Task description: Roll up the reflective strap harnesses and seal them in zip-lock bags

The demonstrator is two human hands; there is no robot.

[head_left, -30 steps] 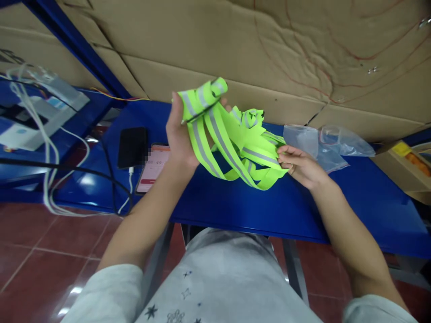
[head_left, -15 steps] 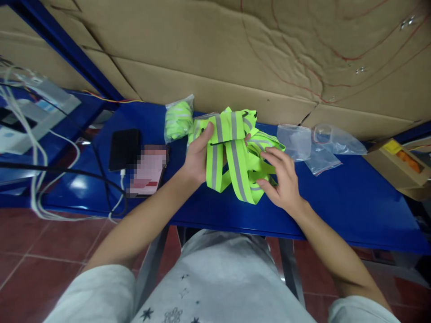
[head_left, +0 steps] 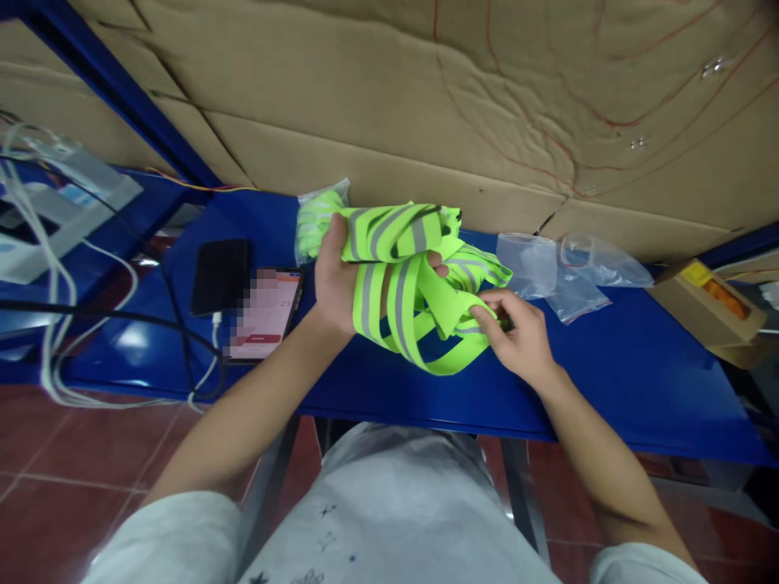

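A neon-yellow reflective strap vest (head_left: pixel 414 284) with grey stripes is bunched over the blue table (head_left: pixel 639 373). My left hand (head_left: pixel 332 280) is closed around its folded upper bands, thumb on top. My right hand (head_left: pixel 517 341) pinches a strap at the bundle's right end. Behind my left hand lies a bagged vest (head_left: pixel 313 223) of the same colour, close to the cardboard wall.
Empty clear plastic bags (head_left: pixel 565 272) lie to the right of the vest. A black phone (head_left: pixel 220 276) and a lit phone (head_left: pixel 264 312) rest at the left with white and black cables (head_left: pixel 61 324). A small cardboard box (head_left: pixel 709 308) sits at the far right.
The vest has come down from in front of me to the table. My right hand moved from flat against the straps to pinching one, and my left hand regripped the folded bands.
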